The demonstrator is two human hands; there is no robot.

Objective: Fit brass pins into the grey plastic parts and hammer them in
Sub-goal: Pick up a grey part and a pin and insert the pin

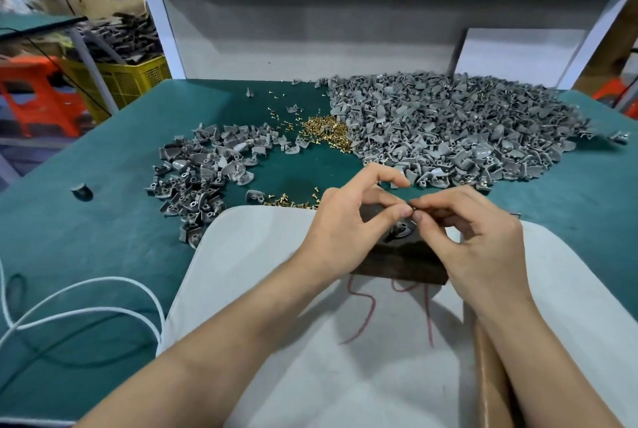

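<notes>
A tiny brass pin is pinched between thumb and forefinger of the right hand, just above the dark block. The left hand is pressed up from the other side: its thumb tip is touching the pin, and its forefinger is arched above, touching nothing. Whether the pin is actually gripped by the left too or just steadied can't be told tbh, since the fingertips are a bit blurred there.

A grey plastic part is seated on top of the block, mostly hidden under the fingers. The block is set on a pale board, which is laid on the green mat. A few red lines are seen on the board just in front of the block.

Further back on the mat, a big heap of grey parts is piled on the right and a smaller, looser heap on the left. A pile of loose brass pins is wedged between them, touching the big heap, and more pins are scattered along the board's far edge.

A white cable is looped over the mat at the near left. A cardboard edge is seen beside the right forearm. Off the table, a yellow crate and an orange stool are seen at the left.
</notes>
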